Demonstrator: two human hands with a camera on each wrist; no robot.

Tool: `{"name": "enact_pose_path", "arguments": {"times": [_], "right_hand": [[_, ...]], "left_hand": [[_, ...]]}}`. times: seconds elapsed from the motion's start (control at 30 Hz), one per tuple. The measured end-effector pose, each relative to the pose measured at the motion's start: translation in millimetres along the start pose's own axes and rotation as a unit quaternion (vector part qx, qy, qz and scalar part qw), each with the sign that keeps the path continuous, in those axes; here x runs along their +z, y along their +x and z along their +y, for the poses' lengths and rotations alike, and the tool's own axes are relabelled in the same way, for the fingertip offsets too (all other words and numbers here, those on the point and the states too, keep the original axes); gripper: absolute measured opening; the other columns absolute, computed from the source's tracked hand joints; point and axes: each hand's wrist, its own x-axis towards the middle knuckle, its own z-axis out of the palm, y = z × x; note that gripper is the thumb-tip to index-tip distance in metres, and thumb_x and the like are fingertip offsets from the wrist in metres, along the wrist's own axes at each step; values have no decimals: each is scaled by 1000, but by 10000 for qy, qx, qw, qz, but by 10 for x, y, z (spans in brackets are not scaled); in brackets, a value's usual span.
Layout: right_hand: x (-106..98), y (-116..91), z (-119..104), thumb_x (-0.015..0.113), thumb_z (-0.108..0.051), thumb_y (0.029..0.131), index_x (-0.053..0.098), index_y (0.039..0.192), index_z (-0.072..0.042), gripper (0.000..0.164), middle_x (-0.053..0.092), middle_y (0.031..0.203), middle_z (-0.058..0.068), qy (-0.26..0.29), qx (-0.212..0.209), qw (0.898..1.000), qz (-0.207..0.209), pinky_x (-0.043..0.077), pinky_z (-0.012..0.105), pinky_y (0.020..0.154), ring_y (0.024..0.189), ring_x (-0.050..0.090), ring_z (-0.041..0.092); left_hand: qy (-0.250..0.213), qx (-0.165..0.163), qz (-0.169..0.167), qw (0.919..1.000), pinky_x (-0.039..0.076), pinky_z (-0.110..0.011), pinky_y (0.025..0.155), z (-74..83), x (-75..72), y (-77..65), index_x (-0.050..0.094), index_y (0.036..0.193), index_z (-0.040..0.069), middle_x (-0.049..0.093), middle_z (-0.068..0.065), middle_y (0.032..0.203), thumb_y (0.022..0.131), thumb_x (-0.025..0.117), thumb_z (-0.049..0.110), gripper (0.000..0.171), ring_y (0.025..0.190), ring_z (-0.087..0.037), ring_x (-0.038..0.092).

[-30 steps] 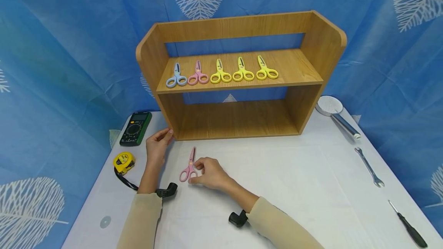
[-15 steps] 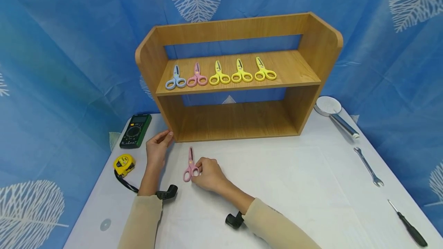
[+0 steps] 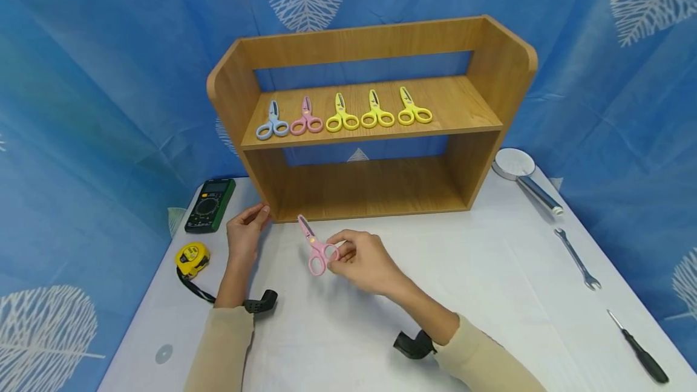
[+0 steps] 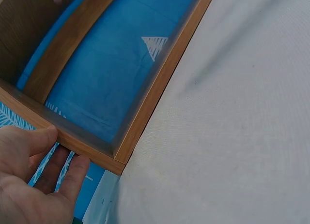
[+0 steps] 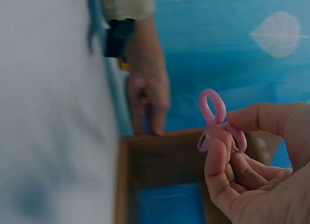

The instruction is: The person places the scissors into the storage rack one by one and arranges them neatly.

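In the head view, my right hand point(image 3: 367, 261) pinches one handle loop of pink scissors point(image 3: 316, 247) between thumb and fingers. Those scissors are raised over the white table, blades pointing away toward the shelf. The right wrist view shows the pink handles point(image 5: 213, 108) by my fingertips; the blades are mostly hidden there. My left hand point(image 3: 245, 235) rests its thumb and fingertips against the lower left side panel of the wooden shelf point(image 4: 97, 154). On the upper board lie blue scissors point(image 3: 273, 121), another pink pair point(image 3: 307, 117) and three yellow pairs point(image 3: 341, 114) in a row.
Left of the shelf lie a multimeter point(image 3: 209, 205) and a yellow tape measure point(image 3: 192, 259) with a black strap. Along the right edge are a round silver-rimmed tool with a handle point(image 3: 514, 164), a wrench point(image 3: 578, 259) and a screwdriver point(image 3: 639, 349). A blue curtain point(image 3: 109, 107) hangs behind.
My right hand has taken hold of the pink scissors, lifted them off the table and carried them slightly right, tilting the blades leftward. My left hand stays at the shelf.
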Motion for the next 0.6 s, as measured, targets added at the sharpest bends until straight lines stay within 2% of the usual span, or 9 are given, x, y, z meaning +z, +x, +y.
{"name": "enact_pose_path", "arguments": {"times": [0.17, 0.37, 0.5, 0.6], "right_hand": [[-611, -139, -257, 77, -11, 91, 70, 123, -7, 33, 75, 92, 4, 175, -216, 9989, 379, 63, 24, 74, 81, 69, 16], [-1409, -123, -480, 77, -18, 95, 66, 132, -8, 40, 75, 105, 11, -401, -375, 9905, 1265, 62, 18, 79, 92, 69, 21], [-1861, -38, -557, 71, -21, 100, 62, 140, -11, 42, 71, 110, 13, -942, 20, 9788, 1817, 56, 11, 75, 95, 63, 20], [-2152, 84, -552, 66, -23, 102, 59, 144, -12, 44, 69, 112, 11, -1177, 363, 9698, 2104, 53, 11, 68, 94, 59, 17]], "left_hand": [[-155, 79, 10, 9998, 61, -22, 94, 1, 8, 7, 69, 131, 3, 65, -7, 122, 96, 73, 19, 38, 110, -15, 71], [-300, 108, 4, 9995, 61, -25, 96, -11, 14, 1, 68, 130, 0, 65, -8, 119, 97, 72, 14, 37, 107, -14, 72], [-228, 123, 49, 9997, 61, -24, 95, 1, 12, -8, 68, 131, 1, 66, -7, 120, 97, 73, 15, 37, 108, -15, 71], [-114, 117, 85, 9998, 61, -21, 92, 8, 11, -3, 69, 131, 3, 66, -7, 121, 97, 73, 17, 37, 109, -15, 71]]}}
